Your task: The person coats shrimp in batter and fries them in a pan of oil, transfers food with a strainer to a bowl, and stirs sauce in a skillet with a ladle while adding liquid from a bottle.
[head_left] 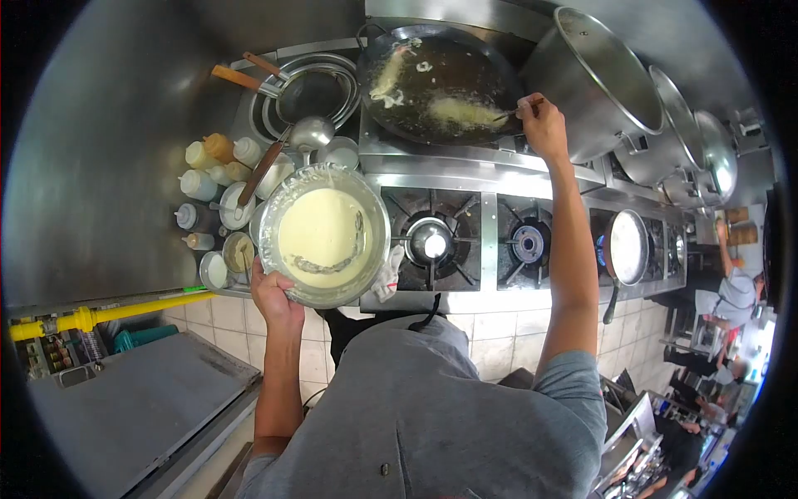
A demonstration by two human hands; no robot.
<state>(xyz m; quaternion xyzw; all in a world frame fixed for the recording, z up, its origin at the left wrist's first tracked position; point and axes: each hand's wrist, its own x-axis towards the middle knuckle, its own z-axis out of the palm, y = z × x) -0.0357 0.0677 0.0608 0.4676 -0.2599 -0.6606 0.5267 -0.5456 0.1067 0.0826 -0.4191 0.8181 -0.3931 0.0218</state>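
My left hand (277,298) grips the near-left rim of a metal mixing bowl (378,224), thumb over the edge. Pale yellow batter (320,229) fills much of the bowl, with streaks on its inner wall. Over the right edge of a wide dark frying pan (416,83), my right hand (542,125) is closed on thin dark chopsticks (509,113). Their tips touch or sit beside a pale battered piece (465,113) bubbling in oil. Another battered piece (387,76) lies at the pan's left side. Exactly how my right fingers sit on the chopsticks is partly hidden.
Gas burners (432,243) line the front, and a smaller pan (628,249) sits farther right. Tall steel pots (594,91) stand behind my right arm. Strainers (312,91), a ladle (312,133) and squeeze bottles (198,185) crowd the left. Other people (736,291) stand far right.
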